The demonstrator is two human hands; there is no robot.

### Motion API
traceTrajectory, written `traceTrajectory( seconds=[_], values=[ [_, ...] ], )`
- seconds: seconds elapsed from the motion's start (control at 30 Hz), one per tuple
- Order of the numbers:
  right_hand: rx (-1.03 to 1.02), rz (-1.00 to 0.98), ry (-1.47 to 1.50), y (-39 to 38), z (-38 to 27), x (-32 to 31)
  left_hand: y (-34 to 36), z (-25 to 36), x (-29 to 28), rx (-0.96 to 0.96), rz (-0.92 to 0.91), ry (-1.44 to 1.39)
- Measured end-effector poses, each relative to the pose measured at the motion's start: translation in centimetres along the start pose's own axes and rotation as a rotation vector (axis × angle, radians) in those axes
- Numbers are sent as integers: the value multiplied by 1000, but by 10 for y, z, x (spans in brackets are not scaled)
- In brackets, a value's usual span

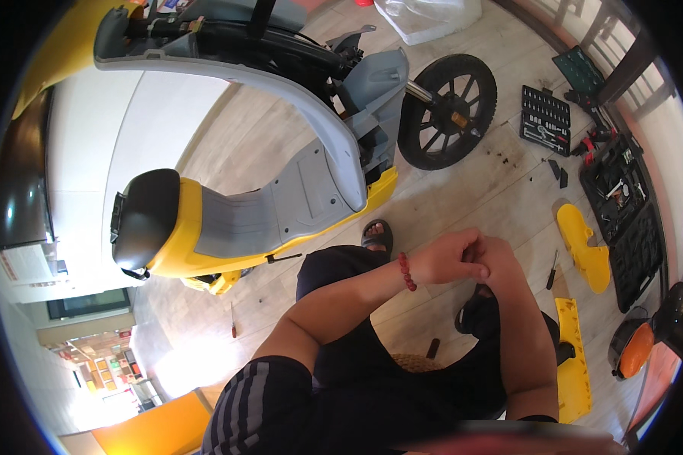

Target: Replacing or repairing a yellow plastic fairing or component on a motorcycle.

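Note:
My left hand [442, 258], with a red bead bracelet [407, 271] on its wrist, meets my right hand [499, 259] in front of my lap. The left fingers are curled in and the thumb lies against the right hand. Whatever lies between the two hands, if anything, is hidden. The right fingers are out of sight behind the left hand. Ahead and to the left stands a yellow and grey scooter [239, 224] with a black seat [156, 216]. Its front wheel [448, 112] is turned to the right, and dark parts show inside its open front.
On the right floor lie a socket set [545, 121], a black tool case [622, 220], a cordless drill [587, 106], a screwdriver [552, 270] and yellow panels [582, 246]. Another screwdriver [234, 321] lies left of me. A white bag [429, 17] is at the back.

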State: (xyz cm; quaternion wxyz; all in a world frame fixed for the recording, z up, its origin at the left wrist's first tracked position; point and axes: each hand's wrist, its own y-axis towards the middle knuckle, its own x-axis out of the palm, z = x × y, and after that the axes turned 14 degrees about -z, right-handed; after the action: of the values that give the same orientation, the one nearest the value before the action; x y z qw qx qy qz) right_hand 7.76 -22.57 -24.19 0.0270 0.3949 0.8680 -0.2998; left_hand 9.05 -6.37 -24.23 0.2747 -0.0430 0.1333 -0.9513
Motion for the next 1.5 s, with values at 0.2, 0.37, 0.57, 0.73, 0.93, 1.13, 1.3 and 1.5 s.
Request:
traceTrajectory(
  seconds=[0.2,0.37,0.57,0.73,0.93,1.13,1.3,1.5],
  values=[
    [326,-5,294,-2,-4,0,4,-2,4,43,29,-6],
    [-183,6,-415,9,45,2,10,-19,6,39,0,-5],
    [246,-99,-24,5,10,-6,6,1,2,94,83,15],
    [237,-245,-299,15,22,-15,7,-2,0,70,115,154],
    [196,-349,-813,24,24,-6,-14,7,9,150,209,58],
    [385,-298,-627,5,-19,10,-24,-1,15,128,181,114],
    [348,-481,-930,26,-1,9,-30,-4,17,194,233,-7],
    [360,-444,-658,20,35,-6,-30,0,8,217,110,123]
  ],
)
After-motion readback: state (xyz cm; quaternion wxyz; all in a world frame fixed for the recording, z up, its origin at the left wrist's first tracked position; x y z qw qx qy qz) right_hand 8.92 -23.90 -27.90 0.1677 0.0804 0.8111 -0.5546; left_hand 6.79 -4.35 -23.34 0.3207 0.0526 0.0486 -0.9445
